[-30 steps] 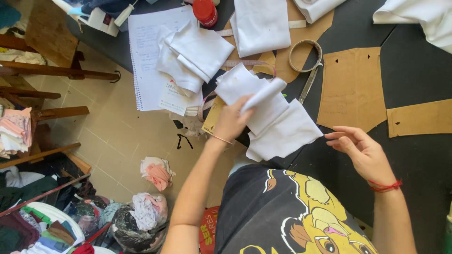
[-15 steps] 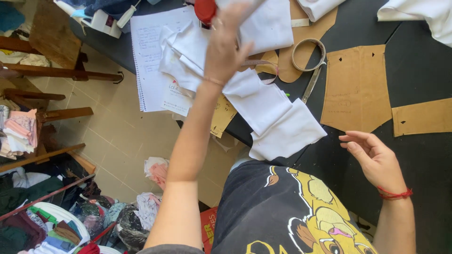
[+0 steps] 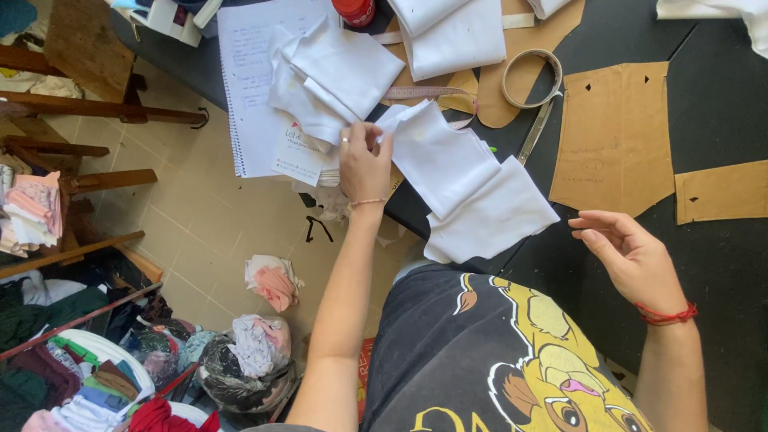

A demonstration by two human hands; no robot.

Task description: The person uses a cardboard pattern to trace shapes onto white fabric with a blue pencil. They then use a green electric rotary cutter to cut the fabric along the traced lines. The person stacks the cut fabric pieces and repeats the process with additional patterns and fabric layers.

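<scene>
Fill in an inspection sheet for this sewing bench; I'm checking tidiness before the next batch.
Surface: dark table, crowded along its far side.
Job's things: white fabric pieces stacked at the table edge; another white pile on a spiral notebook.
Clutter: brown cardboard patterns, tape roll, red-lidded jar.
Grippers: left hand pinches a corner of the white fabric; right hand open, empty, above the table.
Cables: nothing seen; a measuring tape lies across the table.
Surroundings: tiled floor with fabric scraps, bags of cloth, wooden frames.
</scene>
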